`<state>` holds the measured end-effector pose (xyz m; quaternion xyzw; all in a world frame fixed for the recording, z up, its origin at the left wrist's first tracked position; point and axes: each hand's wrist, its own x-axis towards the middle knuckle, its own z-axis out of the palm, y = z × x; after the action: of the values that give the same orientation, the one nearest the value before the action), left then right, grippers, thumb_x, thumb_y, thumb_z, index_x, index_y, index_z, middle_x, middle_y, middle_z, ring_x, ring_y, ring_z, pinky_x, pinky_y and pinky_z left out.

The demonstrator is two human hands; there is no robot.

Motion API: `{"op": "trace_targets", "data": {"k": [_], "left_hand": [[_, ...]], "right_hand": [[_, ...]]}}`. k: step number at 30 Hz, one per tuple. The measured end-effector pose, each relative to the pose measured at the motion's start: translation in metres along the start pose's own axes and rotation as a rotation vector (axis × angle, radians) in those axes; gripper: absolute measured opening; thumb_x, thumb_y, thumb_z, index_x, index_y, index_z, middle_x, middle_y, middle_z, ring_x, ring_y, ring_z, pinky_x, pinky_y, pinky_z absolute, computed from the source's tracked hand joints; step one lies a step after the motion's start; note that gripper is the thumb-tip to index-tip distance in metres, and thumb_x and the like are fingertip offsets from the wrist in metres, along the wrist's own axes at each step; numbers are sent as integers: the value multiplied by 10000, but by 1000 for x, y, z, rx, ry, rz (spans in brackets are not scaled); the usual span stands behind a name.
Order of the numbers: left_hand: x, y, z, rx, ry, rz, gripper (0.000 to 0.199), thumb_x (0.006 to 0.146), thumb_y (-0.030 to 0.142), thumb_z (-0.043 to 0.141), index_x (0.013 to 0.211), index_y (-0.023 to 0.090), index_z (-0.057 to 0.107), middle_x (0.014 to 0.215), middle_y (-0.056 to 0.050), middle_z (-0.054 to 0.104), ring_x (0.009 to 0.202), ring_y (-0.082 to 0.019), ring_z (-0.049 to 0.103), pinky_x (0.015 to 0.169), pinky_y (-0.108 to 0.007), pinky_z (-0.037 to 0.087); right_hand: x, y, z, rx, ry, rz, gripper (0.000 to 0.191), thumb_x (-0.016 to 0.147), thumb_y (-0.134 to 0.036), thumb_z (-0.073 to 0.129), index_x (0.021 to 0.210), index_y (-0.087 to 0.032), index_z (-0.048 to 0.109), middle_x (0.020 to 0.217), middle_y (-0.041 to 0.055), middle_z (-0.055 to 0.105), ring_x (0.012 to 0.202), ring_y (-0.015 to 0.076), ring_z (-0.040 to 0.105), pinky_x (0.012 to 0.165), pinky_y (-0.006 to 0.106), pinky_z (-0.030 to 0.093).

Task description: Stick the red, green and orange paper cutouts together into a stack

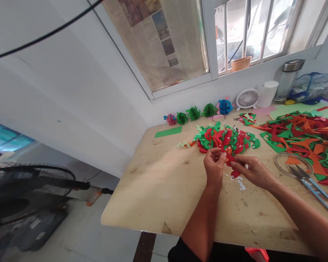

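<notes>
Between my two hands is a red paper cutout [229, 158], curved in shape. My left hand [214, 164] pinches its upper left part with thumb and fingers. On its right side, my right hand [250, 169] grips it, and a red end hangs below the fingers. Just beyond lies a pile of red and green paper cutouts [239, 140], some with small white squares on them. Small white paper squares [242, 186] are scattered on the wooden table [158, 182] beneath my right hand.
To the right sit scissors [314, 187], a roll of clear tape [279, 160] and a heap of paper scraps [297, 127]. Along the wall stand green paper ornaments [193, 113], a blue ornament [224, 106], a small white fan [247, 99] and a glass bottle [287, 82]. A green paper strip [168, 132] lies at back left.
</notes>
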<state>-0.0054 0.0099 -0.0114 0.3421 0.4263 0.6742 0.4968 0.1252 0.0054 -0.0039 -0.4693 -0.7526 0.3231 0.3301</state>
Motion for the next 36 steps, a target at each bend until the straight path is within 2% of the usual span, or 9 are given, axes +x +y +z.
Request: {"op": "trace_targets", "data": {"k": [6,14,29,36], "left_hand": [[0,-2,0,-42,12,-30,296,603,249,731,851,145,608,708,7,559,642,-77,530,617,-200,425],[-2,2,2,-195,-63,-189,369,599,242,738,930,158,596,765,-22,633,642,-88,579,657,-223,442],[1,5,2,-247,47,-195,253,559,276,754,726,132,629,653,-4,624,562,-84,571,592,-224,457],[1,3,3,-168,83,-124,260,559,306,759,706,127,640,620,-4,623,530,-87,559,564,-236,475]], "right_hand": [[0,2,1,-15,16,-9,346,843,-414,463,580,-205,382,522,-40,371,482,100,345,460,229,272],[0,4,0,-26,14,-7,341,835,-437,464,590,-205,412,515,-39,388,473,100,352,452,228,275],[0,2,-1,-115,-28,-6,309,861,-399,437,629,-198,474,529,-32,415,489,104,382,466,233,302],[1,-1,-1,-78,-28,6,346,851,-439,435,603,-199,466,529,-29,388,486,107,367,456,231,292]]}}
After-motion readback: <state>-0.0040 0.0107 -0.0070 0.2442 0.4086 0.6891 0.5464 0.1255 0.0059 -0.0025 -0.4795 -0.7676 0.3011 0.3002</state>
